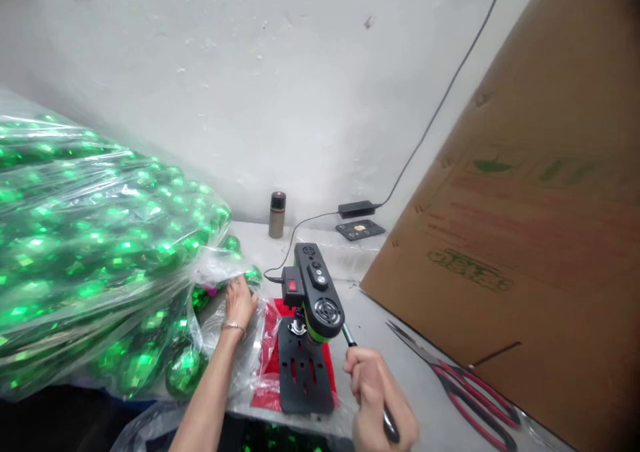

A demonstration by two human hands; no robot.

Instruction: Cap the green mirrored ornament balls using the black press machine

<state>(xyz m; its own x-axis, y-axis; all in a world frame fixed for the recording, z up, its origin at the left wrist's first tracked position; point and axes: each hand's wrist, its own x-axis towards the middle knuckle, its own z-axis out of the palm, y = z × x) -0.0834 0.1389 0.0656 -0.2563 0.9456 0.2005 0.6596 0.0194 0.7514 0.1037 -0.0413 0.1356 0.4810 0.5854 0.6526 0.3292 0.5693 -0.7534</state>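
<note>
My left hand [240, 303] reaches into the mouth of a clear plastic bag [213, 265], beside a shiny green ball [253, 277]. Its thumb stands apart from the fingers, and the fingertips are partly hidden by the plastic. With closed fingers, my right hand [377, 395] grips the black-ended metal lever [349, 335] of a black tabletop machine [317, 289]. That machine has round vents, a red switch and a slotted black base plate [306, 372]. Red plastic sheeting [270, 359] lies under the base.
More green mirrored balls [140, 365] fill the large bag at left. A big cardboard box [525, 225] leans at right, with red-handled scissors [465, 392] before it. Near the wall are a small bottle [277, 215], a power adapter [357, 209] and a dark phone-like slab [360, 229].
</note>
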